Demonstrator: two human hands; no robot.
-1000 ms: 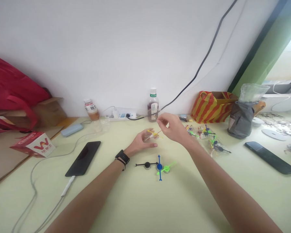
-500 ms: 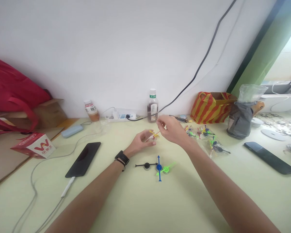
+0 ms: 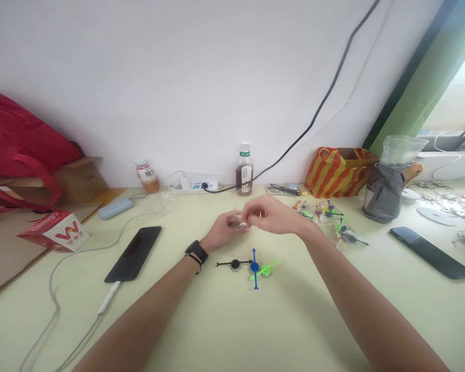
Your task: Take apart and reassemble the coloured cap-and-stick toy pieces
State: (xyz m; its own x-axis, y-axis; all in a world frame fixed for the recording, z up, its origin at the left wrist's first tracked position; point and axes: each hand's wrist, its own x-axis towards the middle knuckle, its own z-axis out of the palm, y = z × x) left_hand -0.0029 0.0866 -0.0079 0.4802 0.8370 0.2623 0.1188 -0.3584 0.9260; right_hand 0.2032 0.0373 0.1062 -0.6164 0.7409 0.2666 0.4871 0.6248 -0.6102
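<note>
My left hand [image 3: 225, 230] is curled around a small clear plastic bag [image 3: 239, 224], which shows whitish between thumb and fingers. My right hand [image 3: 269, 214] meets it from the right, its fingers pinched over the bag's right side; what they hold is hidden. Nearer to me on the table lie three arrow spinners with round bases: a black one [image 3: 235, 264], a blue one [image 3: 254, 267] and a bright green one [image 3: 266, 270]. The blue arrow points away from me, and its base sits close beside the green one. Bagged colourful spinners [image 3: 346, 233] lie right of my right hand.
Along the wall stand a dark drink bottle [image 3: 244, 173], a power strip [image 3: 197, 183], another bottle [image 3: 147, 178] and a striped bag [image 3: 339, 173]. A phone [image 3: 134, 254] with a cable lies left, a black case [image 3: 431, 251] right. Glasses [image 3: 287, 190] lie behind my right hand.
My right hand has moved left and down onto the fingers of my left hand. The thin red piece and the yellow bits seen between the hands are now covered. The three spinners stay put.
</note>
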